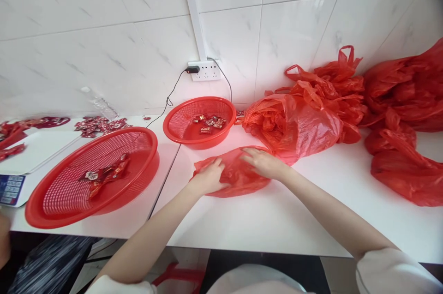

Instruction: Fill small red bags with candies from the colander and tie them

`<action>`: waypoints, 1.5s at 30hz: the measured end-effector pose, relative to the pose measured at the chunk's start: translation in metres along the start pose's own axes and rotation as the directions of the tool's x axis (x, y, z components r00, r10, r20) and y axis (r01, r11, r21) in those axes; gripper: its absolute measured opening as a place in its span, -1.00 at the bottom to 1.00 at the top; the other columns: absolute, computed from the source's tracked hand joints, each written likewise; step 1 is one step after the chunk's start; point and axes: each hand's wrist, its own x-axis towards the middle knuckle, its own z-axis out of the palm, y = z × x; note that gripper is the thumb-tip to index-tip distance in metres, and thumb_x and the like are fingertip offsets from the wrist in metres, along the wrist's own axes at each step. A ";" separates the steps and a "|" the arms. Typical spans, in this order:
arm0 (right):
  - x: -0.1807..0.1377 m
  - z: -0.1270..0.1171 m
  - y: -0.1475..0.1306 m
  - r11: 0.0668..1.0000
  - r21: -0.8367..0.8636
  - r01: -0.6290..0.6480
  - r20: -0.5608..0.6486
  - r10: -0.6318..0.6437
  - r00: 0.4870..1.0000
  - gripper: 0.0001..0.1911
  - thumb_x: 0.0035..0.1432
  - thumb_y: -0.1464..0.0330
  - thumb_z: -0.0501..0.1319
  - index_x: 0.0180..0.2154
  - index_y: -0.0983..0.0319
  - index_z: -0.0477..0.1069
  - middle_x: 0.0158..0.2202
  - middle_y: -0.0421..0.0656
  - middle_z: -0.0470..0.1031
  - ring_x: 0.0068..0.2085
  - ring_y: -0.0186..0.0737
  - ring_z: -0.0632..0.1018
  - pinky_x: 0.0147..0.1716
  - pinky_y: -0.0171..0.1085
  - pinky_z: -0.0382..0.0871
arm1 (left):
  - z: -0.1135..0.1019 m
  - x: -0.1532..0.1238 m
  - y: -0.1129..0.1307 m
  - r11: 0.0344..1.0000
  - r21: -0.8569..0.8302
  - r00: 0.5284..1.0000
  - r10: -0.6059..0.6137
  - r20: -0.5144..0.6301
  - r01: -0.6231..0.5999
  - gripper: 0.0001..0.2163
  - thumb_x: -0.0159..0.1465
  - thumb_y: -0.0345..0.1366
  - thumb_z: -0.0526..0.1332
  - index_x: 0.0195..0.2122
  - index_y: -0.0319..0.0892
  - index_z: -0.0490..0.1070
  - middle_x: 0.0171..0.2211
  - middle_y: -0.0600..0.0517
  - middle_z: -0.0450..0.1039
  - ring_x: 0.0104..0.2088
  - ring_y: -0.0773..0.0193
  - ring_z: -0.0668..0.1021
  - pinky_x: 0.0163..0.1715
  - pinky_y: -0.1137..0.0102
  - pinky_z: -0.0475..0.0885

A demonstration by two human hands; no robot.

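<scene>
A flat red plastic bag point(242, 178) lies on the white table point(277, 225) in front of me. My left hand point(209, 177) rests on its left end, fingers curled against the plastic. My right hand point(263, 162) lies on top of its right part with fingers stretched out flat. Both hands touch only this bag.
A large red basket point(51, 197) with a few red wrapped sweets stands at the left, partly over a white scale point(20, 169). A smaller red basket point(180, 123) with sweets stands behind. Bulging red bags point(304, 123) pile up at the right. A wall socket point(206, 71) holds a plugged cable.
</scene>
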 end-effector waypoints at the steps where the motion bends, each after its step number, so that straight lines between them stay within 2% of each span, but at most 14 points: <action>1: -0.001 0.001 0.007 0.998 0.047 -0.036 0.046 0.034 0.998 -0.39 0.06 0.45 0.28 0.17 0.31 0.27 0.27 0.19 0.19 0.24 0.09 0.30 0.13 0.01 0.25 | 0.002 0.000 -0.005 0.999 -0.034 0.999 -0.016 0.030 0.017 -0.50 0.08 -0.10 0.29 0.02 -0.23 0.37 0.07 -0.29 0.35 0.02 -0.17 0.47 -0.05 0.11 0.38; 4: -0.003 -0.002 0.025 0.953 0.278 -0.118 0.212 0.059 0.975 -0.13 -0.10 0.30 0.41 0.25 0.28 0.18 0.26 0.11 0.23 0.22 0.09 0.33 0.16 -0.06 0.26 | 0.004 -0.001 -0.015 0.991 -0.132 0.995 -0.023 0.100 0.036 -0.41 0.11 -0.21 0.25 0.18 -0.20 0.21 0.06 -0.28 0.39 -0.04 -0.11 0.53 -0.13 0.18 0.42; 6: 0.000 -0.009 0.030 0.915 0.381 -0.130 0.232 0.042 0.972 -0.25 -0.05 0.30 0.37 0.20 0.23 0.27 0.19 0.03 0.35 0.15 0.01 0.43 0.10 -0.12 0.32 | 0.002 -0.003 -0.015 0.988 -0.152 0.997 0.010 0.081 0.003 -0.43 0.13 -0.20 0.25 0.17 -0.17 0.22 0.08 -0.25 0.38 0.01 -0.10 0.51 -0.09 0.19 0.41; 9: 0.007 -0.017 0.015 0.890 0.436 -0.135 0.042 0.130 0.991 -0.63 0.16 0.36 0.19 0.03 0.26 0.42 -0.03 -0.03 0.54 -0.05 -0.11 0.56 -0.01 -0.16 0.39 | 0.000 -0.005 -0.003 0.992 -0.082 0.995 0.097 -0.024 -0.099 -0.49 0.11 -0.05 0.28 0.04 -0.18 0.35 0.06 -0.22 0.38 0.08 -0.14 0.44 0.02 0.12 0.35; 12: 0.012 -0.011 -0.015 0.897 0.432 -0.097 -0.088 0.149 0.985 -0.70 0.29 0.35 0.05 -0.02 0.25 0.43 -0.07 -0.04 0.56 -0.08 -0.16 0.57 -0.03 -0.17 0.39 | 0.003 -0.003 0.007 0.977 -0.047 0.974 0.202 -0.098 -0.207 -0.49 0.15 0.00 0.23 0.05 -0.20 0.35 0.06 -0.23 0.38 0.12 -0.16 0.39 0.11 0.04 0.25; 18: 0.006 0.035 -0.023 0.958 0.155 -0.240 0.190 0.209 0.959 -0.07 0.14 -0.05 0.17 0.31 0.44 0.06 0.32 0.28 0.06 0.34 0.27 0.08 0.24 0.16 0.00 | 0.028 0.005 -0.015 0.871 -0.468 0.987 0.158 -0.019 -0.149 -0.21 0.07 -0.04 0.34 0.30 -0.06 0.08 0.28 -0.16 0.18 0.22 -0.06 0.33 0.16 0.11 0.24; 20: 0.002 0.045 -0.010 0.964 0.151 -0.218 0.207 0.185 0.961 -0.07 0.18 -0.12 0.06 0.35 0.36 -0.03 0.36 0.19 -0.02 0.37 0.21 -0.01 0.29 0.16 -0.14 | 0.034 0.010 -0.028 0.736 -0.652 0.983 0.164 -0.087 -0.180 -0.32 0.09 0.04 0.30 0.21 -0.08 0.25 0.25 -0.15 0.24 0.23 -0.03 0.32 0.21 0.11 0.17; 23: -0.001 0.051 0.003 0.964 0.211 -0.164 0.176 0.128 0.976 -0.10 0.20 -0.14 -0.01 0.37 0.27 -0.10 0.37 0.11 -0.02 0.37 0.12 0.02 0.30 0.10 -0.09 | 0.033 0.020 -0.040 0.356 -0.914 0.980 0.039 -0.195 -0.195 -0.39 0.19 0.23 0.07 -0.03 -0.22 0.44 0.08 -0.24 0.44 0.15 0.00 0.42 0.22 0.14 0.16; 27: -0.001 0.050 0.004 0.971 0.233 -0.061 0.035 0.054 0.998 -0.23 0.23 -0.06 0.06 0.30 0.27 0.10 0.30 0.12 0.16 0.30 0.05 0.22 0.20 0.01 0.20 | 0.015 0.036 -0.042 -0.215 -0.975 0.957 -0.290 0.015 -0.050 -0.31 0.19 0.31 -0.05 -0.10 -0.28 0.39 -0.04 -0.33 0.49 -0.04 0.02 0.57 0.00 0.17 0.43; 30: -0.001 0.051 0.001 0.990 0.135 0.032 -0.138 -0.013 0.990 -0.48 0.32 0.11 0.05 0.17 0.28 0.30 0.18 0.12 0.35 0.21 0.01 0.36 0.13 0.02 0.30 | -0.001 0.049 -0.037 -0.379 -0.924 0.838 -0.519 0.166 -0.052 -0.46 0.20 0.18 0.14 -0.15 -0.29 0.37 -0.16 -0.30 0.54 -0.21 0.11 0.64 -0.29 0.37 0.55; 33: -0.003 0.051 -0.001 0.990 0.020 0.137 -0.261 -0.127 0.957 -0.65 0.35 0.27 0.02 0.04 0.26 0.40 0.10 0.08 0.44 0.14 -0.03 0.44 0.10 0.00 0.35 | -0.010 0.060 -0.033 -0.427 -0.891 0.755 -0.632 0.172 -0.154 -0.66 0.24 -0.07 0.21 -0.15 -0.28 0.37 -0.31 -0.18 0.56 -0.28 0.16 0.65 -0.39 0.46 0.55; 37: 0.002 0.036 -0.003 0.979 -0.045 0.199 -0.328 -0.203 0.923 -0.71 0.35 0.33 0.00 -0.02 0.23 0.42 0.05 0.04 0.48 0.06 -0.10 0.49 0.02 -0.09 0.42 | -0.001 0.063 -0.031 -0.431 -0.856 0.771 -0.634 0.061 -0.287 -0.89 0.18 -0.42 0.12 -0.28 -0.21 0.38 -0.38 -0.01 0.56 -0.31 0.28 0.63 -0.26 0.43 0.56; 40: 0.016 0.007 -0.010 0.988 -0.007 0.153 -0.475 -0.138 0.869 -0.74 0.33 0.35 0.03 -0.03 0.23 0.40 0.05 0.05 0.45 0.07 -0.12 0.47 0.02 -0.10 0.41 | 0.007 0.059 -0.028 -0.412 -0.846 0.774 -0.633 -0.002 -0.339 -0.90 0.12 -0.45 0.11 -0.35 -0.19 0.37 -0.38 0.05 0.55 -0.32 0.33 0.61 -0.14 0.37 0.54; 45: 0.038 -0.049 -0.024 0.981 0.173 0.093 -0.715 0.060 0.696 -0.75 0.31 0.38 0.06 0.00 0.19 0.35 0.10 0.00 0.38 0.13 -0.15 0.40 0.12 -0.11 0.31 | 0.006 0.051 -0.019 -0.328 -0.874 0.816 -0.565 -0.123 -0.358 -0.88 0.07 -0.37 0.16 -0.35 -0.21 0.41 -0.26 -0.03 0.57 -0.18 0.18 0.60 -0.08 0.23 0.51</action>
